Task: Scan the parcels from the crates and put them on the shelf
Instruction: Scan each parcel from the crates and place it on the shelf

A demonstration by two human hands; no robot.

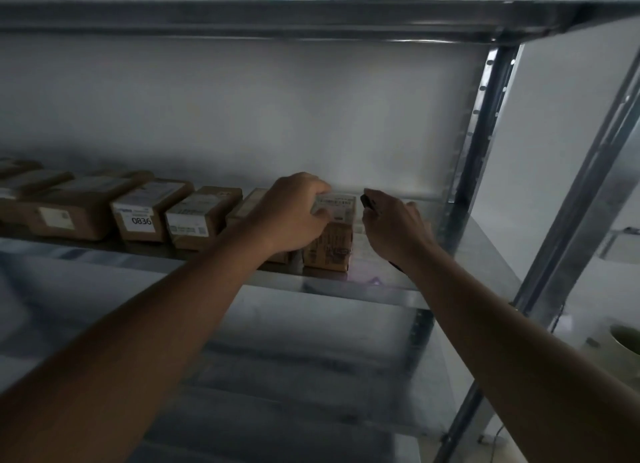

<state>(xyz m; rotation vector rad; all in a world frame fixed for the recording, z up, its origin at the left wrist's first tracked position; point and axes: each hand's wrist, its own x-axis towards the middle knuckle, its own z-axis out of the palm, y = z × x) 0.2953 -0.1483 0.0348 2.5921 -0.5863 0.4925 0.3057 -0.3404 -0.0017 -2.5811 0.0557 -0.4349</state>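
A small brown cardboard parcel (330,244) with a white barcode label on top stands at the right end of a row on the metal shelf (381,289). My left hand (294,213) grips its top left edge, thumb on the label. To its right, my right hand (394,227) holds a dark handheld scanner (367,202), whose tip points at the label. A faint purple light spot lies on the shelf in front of the parcel.
Several more brown parcels (145,213) line the shelf to the left, one marked 0836. A perforated steel upright (481,143) closes the shelf's right end. Another shelf board (277,15) runs overhead. A lower shelf (277,376) lies beneath my arms.
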